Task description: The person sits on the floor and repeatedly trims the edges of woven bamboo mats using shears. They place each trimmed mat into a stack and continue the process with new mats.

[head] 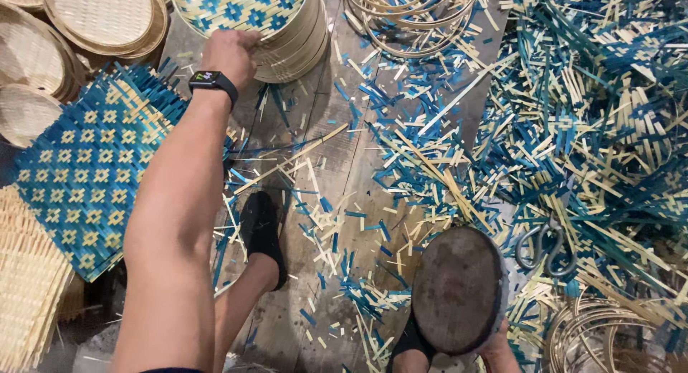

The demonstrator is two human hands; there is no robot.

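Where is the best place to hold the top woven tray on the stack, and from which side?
Probably by its near rim, from the person's side: the tray lies flat on the stack, so only its thin edge overhangs. The left hand already rests there.

You are looking down at a worn grey plank floor (337,165) running up the middle of the frame. Blue and pale bamboo offcuts (401,151) litter it, thickening into a heap (602,115) at the right. Plain woven trays (43,50) stack at upper left. Light is even, shadows soft.
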